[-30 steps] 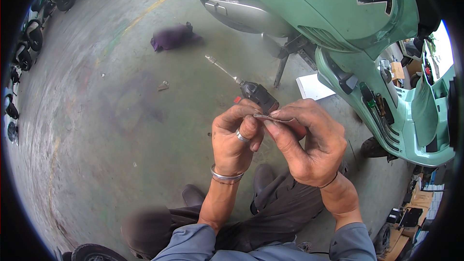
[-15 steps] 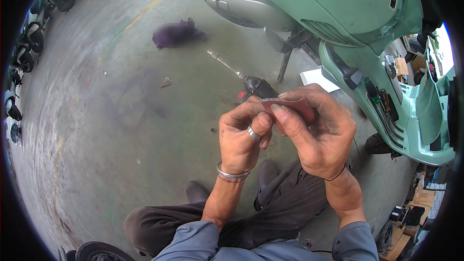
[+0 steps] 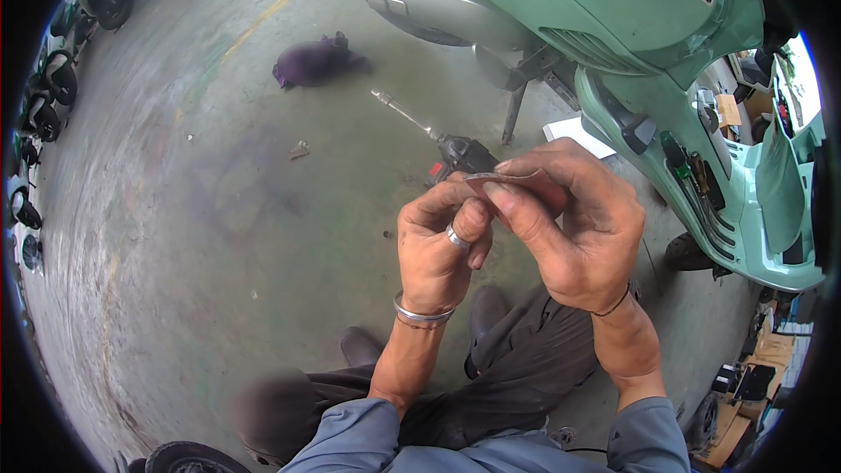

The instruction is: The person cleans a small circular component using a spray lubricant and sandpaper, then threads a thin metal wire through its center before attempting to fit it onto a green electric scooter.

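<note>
A folded reddish-brown sheet of sandpaper (image 3: 545, 186) is pinched between the thumb and fingers of my right hand (image 3: 578, 228), in front of my chest. My left hand (image 3: 440, 236), with a ring and a metal bangle, is closed right against the sheet's left end. Its fingertips meet under the fold, and whatever small thing they may grip is hidden there. Just beyond my hands a dark power tool (image 3: 464, 156) with a long metal extension lies on the floor. The green scooter (image 3: 613, 0) stands close by on the far right.
A purple cloth bundle (image 3: 315, 63) lies on the concrete floor farther off. A white flat box (image 3: 574, 133) rests under the scooter. Screwdrivers (image 3: 674, 153) sit on the scooter's footboard. Parked scooters (image 3: 61, 79) line the left edge, and a wheel (image 3: 193, 460) shows at bottom left.
My right thumb and the sandpaper have shifted slightly up and left, and the sheet now appears flatter. My left hand stays in nearly the same place.
</note>
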`<state>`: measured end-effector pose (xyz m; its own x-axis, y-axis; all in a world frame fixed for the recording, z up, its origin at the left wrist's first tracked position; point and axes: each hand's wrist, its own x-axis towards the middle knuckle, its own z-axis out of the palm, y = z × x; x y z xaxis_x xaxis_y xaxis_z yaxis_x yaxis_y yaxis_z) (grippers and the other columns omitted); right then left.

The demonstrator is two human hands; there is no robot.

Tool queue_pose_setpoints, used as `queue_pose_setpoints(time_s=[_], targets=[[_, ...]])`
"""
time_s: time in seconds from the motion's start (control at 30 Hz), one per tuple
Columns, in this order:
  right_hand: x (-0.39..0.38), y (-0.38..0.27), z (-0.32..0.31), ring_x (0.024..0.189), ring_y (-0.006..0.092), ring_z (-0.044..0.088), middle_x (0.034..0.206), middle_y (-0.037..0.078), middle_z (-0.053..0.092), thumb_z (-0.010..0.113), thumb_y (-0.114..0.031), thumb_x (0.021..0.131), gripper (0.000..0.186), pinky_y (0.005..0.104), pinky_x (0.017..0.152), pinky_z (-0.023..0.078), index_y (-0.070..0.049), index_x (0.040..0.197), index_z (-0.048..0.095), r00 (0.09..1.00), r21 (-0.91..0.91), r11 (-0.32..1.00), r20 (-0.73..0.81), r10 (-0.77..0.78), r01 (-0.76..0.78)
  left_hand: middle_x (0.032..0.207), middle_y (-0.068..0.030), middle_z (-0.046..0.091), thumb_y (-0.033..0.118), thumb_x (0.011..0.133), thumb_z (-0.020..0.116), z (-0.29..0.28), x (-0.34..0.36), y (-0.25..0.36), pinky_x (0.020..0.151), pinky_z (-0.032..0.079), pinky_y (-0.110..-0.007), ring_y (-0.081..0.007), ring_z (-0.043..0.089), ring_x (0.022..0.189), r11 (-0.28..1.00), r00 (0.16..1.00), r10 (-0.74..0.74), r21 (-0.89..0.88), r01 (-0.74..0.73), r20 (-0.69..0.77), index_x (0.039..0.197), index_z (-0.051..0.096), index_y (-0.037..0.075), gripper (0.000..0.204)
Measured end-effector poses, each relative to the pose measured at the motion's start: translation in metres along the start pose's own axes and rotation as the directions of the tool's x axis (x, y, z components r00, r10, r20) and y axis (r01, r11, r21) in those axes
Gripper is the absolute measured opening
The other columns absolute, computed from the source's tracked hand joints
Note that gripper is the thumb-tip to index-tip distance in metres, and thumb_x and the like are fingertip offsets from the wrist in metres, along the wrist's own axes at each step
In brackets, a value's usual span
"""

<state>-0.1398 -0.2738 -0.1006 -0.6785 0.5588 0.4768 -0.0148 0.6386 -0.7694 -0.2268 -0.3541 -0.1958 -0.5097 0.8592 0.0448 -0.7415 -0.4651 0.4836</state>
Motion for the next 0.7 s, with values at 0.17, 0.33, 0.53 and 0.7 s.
queue_pose_setpoints(time_s=[0.17, 0.33, 0.53, 0.7], targets=[[-0.004, -0.003, -0.006, 0.076, 0.0171, 0.067, 0.087, 0.011, 0.066, 0.068, 0.005, 0.078, 0.016, 0.0262, 0.062, 0.052, 0.002, 0.094, 0.066, 0.994, -0.064, 0.997, 0.101, 0.047, -0.04, 0.08, -0.0053, 0.06, 0.018, 0.089, 0.067, -0.005, 0.003, -0.002, 0.041, 0.031, -0.02, -0.0074, 0.044, 0.047, 0.994, 0.994, 0.104, -0.03, -0.105, -0.025, 0.096, 0.065, -0.003, 0.022], [-0.004, 0.002, 0.007, 0.072, 0.0172, 0.066, 0.087, 0.011, 0.066, 0.068, 0.004, 0.079, 0.015, 0.0264, 0.06, 0.051, 0.002, 0.093, 0.065, 1.0, -0.049, 0.999, 0.006, -0.02, 0.021, 0.084, -0.0051, 0.06, 0.022, 0.091, 0.063, -0.005, 0.005, -0.008, 0.043, 0.031, -0.02, -0.0059, 0.042, 0.048, 0.989, 0.998, 0.061, -0.133, -0.061, -0.005, 0.097, 0.063, -0.001, 0.024], [-0.006, 0.001, -0.009, 0.072, 0.0127, 0.064, 0.082, 0.009, 0.067, 0.068, 0.003, 0.077, 0.015, 0.0232, 0.061, 0.048, 0.0, 0.092, 0.067, 0.988, 0.01, 0.988, -0.021, 0.154, -0.154, 0.09, -0.0015, 0.055, 0.027, 0.092, 0.062, -0.005, 0.005, -0.008, 0.046, 0.032, -0.019, -0.0054, 0.042, 0.053, 0.949, 1.0, -0.023, -0.315, 0.024, 0.007, 0.092, 0.06, 0.006, 0.022], [-0.006, -0.001, -0.001, 0.074, 0.0153, 0.066, 0.086, 0.01, 0.068, 0.068, 0.004, 0.077, 0.016, 0.0256, 0.064, 0.05, 0.002, 0.093, 0.066, 0.998, 0.029, 0.999, -0.052, 0.036, -0.035, 0.09, 0.0011, 0.053, 0.033, 0.09, 0.063, -0.007, 0.003, -0.01, 0.047, 0.032, -0.019, -0.0049, 0.041, 0.053, 0.931, 0.996, -0.068, -0.355, 0.085, 0.059, 0.093, 0.059, 0.008, 0.025]])
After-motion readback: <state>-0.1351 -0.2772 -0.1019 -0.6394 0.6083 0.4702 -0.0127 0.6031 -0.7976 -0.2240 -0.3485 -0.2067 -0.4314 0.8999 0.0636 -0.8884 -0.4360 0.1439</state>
